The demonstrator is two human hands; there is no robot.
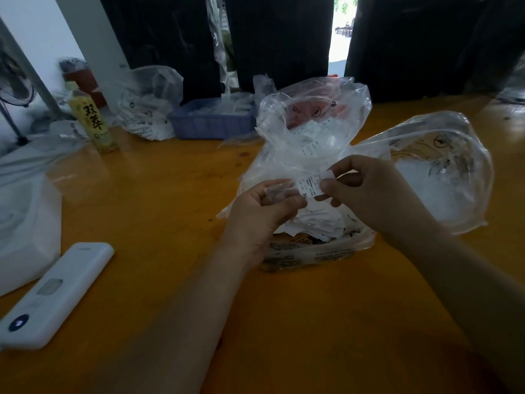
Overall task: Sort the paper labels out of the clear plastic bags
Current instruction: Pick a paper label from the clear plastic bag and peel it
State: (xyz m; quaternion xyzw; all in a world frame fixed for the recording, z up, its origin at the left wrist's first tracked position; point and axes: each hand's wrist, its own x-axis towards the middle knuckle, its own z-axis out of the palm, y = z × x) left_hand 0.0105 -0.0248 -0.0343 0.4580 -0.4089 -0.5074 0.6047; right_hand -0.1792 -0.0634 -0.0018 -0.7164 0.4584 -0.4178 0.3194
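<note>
Desk (pixel 159 194) carrying remote (pixel 54 294), bottle (pixel 92 120), blue tray (pixel 210 120); both left hand (pixel 264 211) and right hand (pixel 366 191) pinching paper label (pixel 309 184), lying crosswise, above label-filled clear bag (pixel 309 155).

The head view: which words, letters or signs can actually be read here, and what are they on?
"双萃": on the yellow drink bottle.
"XL": on the paper label pinched between the left hand and right hand; its other lines are too small to read.
Black print on the clear plastic bags: too blurred to read.

Packing workshop: bagged labels (pixel 309 220), parts tray (pixel 210 123)
</note>
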